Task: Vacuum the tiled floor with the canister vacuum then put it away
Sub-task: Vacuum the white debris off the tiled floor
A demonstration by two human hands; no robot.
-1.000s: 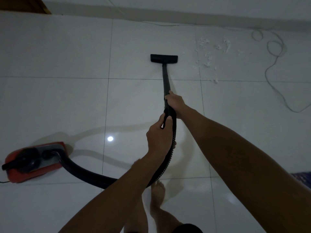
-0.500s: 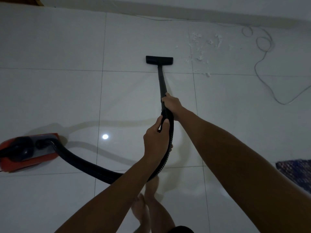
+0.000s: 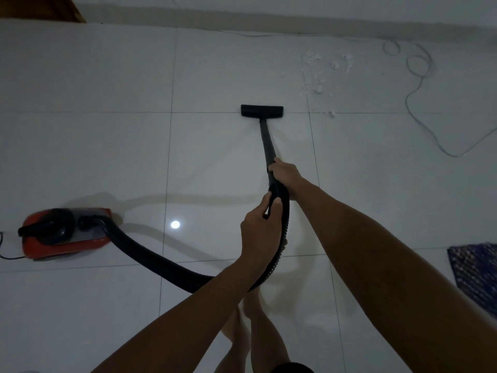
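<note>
A red canister vacuum (image 3: 64,239) sits on the white tiled floor (image 3: 107,146) at the left. Its black ribbed hose (image 3: 161,265) curves rightward and up into my hands. My left hand (image 3: 259,232) grips the hose just below the wand. My right hand (image 3: 285,175) grips the black wand (image 3: 267,144) higher up. The flat black floor nozzle (image 3: 262,111) rests on a tile seam ahead of me. White scraps of debris (image 3: 325,71) lie scattered on the floor to the right of and beyond the nozzle.
A thin white cord (image 3: 419,103) loops along the floor at the far right near the wall (image 3: 295,6). A dark blue patterned mat (image 3: 476,273) lies at the right edge. My bare legs (image 3: 255,332) are below. A brown edge (image 3: 40,8) shows top left.
The nozzle has drawn back toward me, away from the debris. The view has shifted, so the canister and the mat show more fully. Both hands keep their grip.
</note>
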